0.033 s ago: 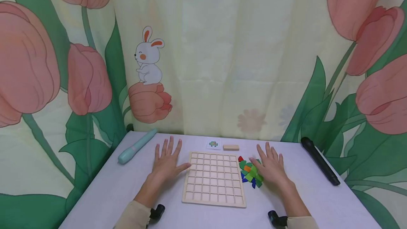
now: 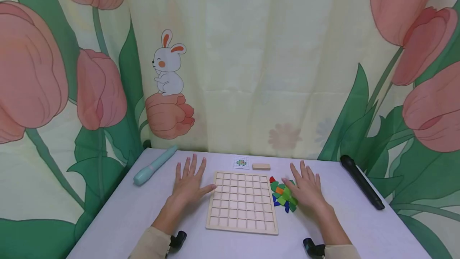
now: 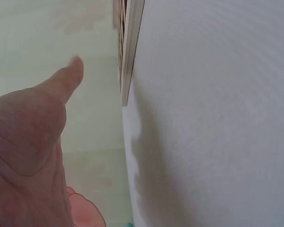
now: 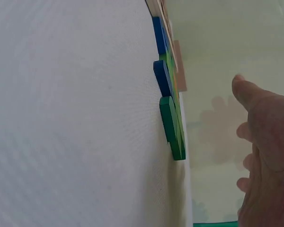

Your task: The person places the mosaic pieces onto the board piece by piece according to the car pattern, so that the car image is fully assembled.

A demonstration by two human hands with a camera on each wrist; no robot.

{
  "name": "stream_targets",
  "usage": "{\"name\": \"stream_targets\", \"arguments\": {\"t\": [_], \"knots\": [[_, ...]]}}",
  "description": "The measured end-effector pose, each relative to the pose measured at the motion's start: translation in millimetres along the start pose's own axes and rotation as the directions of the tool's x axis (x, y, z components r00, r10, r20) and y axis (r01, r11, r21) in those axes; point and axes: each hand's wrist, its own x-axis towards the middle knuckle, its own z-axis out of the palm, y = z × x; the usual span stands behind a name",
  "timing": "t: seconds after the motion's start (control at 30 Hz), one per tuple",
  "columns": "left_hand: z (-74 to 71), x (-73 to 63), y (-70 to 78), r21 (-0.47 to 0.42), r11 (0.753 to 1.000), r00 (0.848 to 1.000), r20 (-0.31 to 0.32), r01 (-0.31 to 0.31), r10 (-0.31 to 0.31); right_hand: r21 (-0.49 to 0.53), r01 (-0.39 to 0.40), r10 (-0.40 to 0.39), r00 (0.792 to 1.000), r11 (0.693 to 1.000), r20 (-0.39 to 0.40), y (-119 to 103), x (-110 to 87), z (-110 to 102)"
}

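Observation:
A wooden grid board (image 2: 242,230) with rows of square cells lies on the white table. My left hand (image 2: 188,187) is held over the table at the board's left side, fingers spread, thumb near its edge. The left wrist view shows this hand (image 3: 28,137) raised above the surface, touching nothing. On the board's right is a pile of coloured pieces (image 2: 284,199), green, blue, orange and red. Beside and partly over them hovers my right hand (image 2: 309,191), its fingers spread. In the right wrist view, the hand (image 4: 274,137) stays apart from the green piece (image 4: 168,118).
Behind the board lie a small picture card (image 2: 241,162) and a wooden block (image 2: 261,166). A mint-green stick-shaped object (image 2: 154,166) rests at the back left, a black one (image 2: 362,182) at the right. A printed curtain (image 2: 251,71) hangs behind the table (image 2: 359,231).

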Motion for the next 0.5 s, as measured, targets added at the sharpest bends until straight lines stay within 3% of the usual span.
{"name": "stream_targets", "arguments": {"t": [0.23, 0.5], "knots": [[-5.6, -1.6, 3.1, -0.019, 1.000, 1.000, -0.005, -0.022, 0.022, 0.014, 0.034, -0.032, 0.993, 0.999, -0.110, 3.3, 2.1, -2.5], [-4.3, -4.2, 1.6, -0.039, 0.999, 1.000, -0.011, -0.020, 0.020, 0.021, 0.042, -0.039, 0.992, 0.999, -0.117, 1.6, 5.0, -2.9]]}}
